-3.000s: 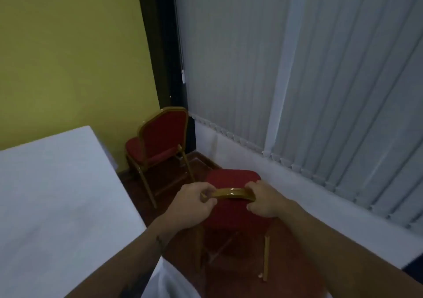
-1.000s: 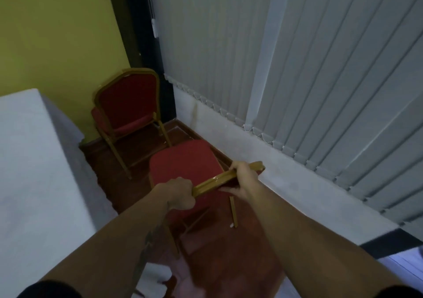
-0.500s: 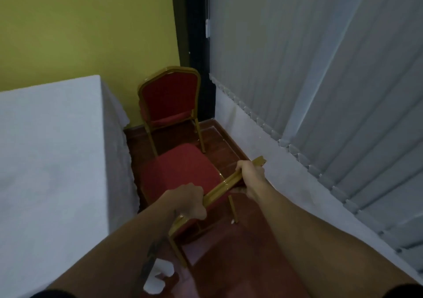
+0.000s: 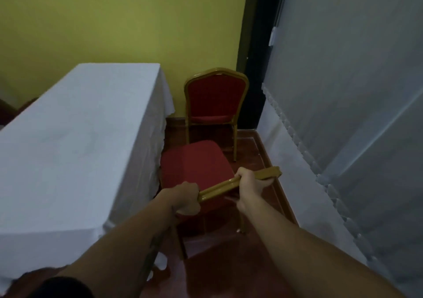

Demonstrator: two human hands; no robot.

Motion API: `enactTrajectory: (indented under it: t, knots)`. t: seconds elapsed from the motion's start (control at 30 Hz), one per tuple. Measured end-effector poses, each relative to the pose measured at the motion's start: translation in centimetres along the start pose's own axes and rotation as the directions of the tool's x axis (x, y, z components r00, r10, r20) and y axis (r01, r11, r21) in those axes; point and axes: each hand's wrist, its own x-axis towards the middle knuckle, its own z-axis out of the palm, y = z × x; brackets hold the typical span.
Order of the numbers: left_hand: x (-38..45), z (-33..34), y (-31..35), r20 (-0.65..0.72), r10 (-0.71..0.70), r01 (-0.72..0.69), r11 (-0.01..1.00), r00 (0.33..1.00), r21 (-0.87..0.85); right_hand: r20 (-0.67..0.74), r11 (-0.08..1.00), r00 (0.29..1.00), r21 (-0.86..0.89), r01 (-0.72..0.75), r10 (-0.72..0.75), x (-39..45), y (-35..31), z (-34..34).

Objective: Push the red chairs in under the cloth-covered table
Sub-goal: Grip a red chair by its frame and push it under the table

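Observation:
A red chair with a gold frame [image 4: 194, 167] stands right beside the long side of the white cloth-covered table [image 4: 75, 137]; its seat's left edge touches the hanging cloth. My left hand [image 4: 185, 198] grips the left part of the chair's gold top rail, and my right hand [image 4: 250, 182] grips the right part. A second red chair [image 4: 216, 98] stands farther back by the yellow wall, facing me, apart from the table's corner.
Grey vertical blinds [image 4: 343, 114] and a white low wall run along the right. A narrow strip of red-brown floor [image 4: 251, 151] lies between the table and that wall. Another dark red chair back [image 4: 9, 112] shows at the far left.
The held chair has turned and slid left, from near the blinds to against the table's cloth. Both hands stay on its top rail. The view has swung left.

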Motion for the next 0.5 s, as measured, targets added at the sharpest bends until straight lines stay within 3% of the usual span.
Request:
enactTrajectory:
  t: [0.13, 0.5]
  knots:
    - [-0.5, 0.9, 4.5, -0.062, -0.113, 0.107, 0.989, 0.992, -0.098, 0.042, 0.998, 0.999, -0.055, -0.013, 0.015, 1.5, -2.6, -2.6]
    - [-2.0, 3.6, 16.3, -0.049, -0.288, 0.266, 0.929, 0.957, -0.258, 0.316, 0.959, 0.948, -0.275, 0.07, 0.022, 6.0, -8.3, -8.8]
